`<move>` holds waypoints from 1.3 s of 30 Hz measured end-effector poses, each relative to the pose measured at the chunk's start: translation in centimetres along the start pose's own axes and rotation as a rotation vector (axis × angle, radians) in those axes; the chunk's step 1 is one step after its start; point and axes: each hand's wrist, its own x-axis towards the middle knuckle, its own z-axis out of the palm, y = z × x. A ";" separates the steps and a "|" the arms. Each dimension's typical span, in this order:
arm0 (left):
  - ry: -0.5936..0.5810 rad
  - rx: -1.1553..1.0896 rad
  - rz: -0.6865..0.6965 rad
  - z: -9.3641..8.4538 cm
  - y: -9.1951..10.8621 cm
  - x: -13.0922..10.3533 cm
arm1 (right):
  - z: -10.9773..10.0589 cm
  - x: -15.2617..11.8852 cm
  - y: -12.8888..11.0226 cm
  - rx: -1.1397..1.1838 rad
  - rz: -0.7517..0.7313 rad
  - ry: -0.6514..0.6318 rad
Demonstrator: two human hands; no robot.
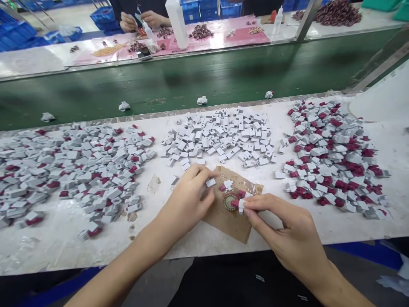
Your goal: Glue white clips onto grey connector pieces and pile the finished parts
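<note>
My left hand (pixel 188 196) pinches a small grey block (pixel 211 183) above the left edge of a brown cardboard piece (pixel 234 230). Between the thumb and index finger of my right hand (pixel 284 226) is a grey and dark red part (pixel 239 205), held over a small round dish (pixel 230 202) on the cardboard. Another grey and dark red part (pixel 226 185) lies behind the dish. Beyond my hands spreads a pile of plain grey blocks (pixel 220 134).
Piles of grey and dark red parts lie at the left (pixel 76 162) and right (pixel 335 157). Past the table edge runs a green conveyor (pixel 159 81) with several small parts. Across it, a person's hands (pixel 140 21) work near white bottles (pixel 177 23).
</note>
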 end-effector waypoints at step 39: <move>-0.097 -0.902 -0.037 1.0 5.5 5.0 | -2.6 4.5 -1.2 0.089 0.084 0.197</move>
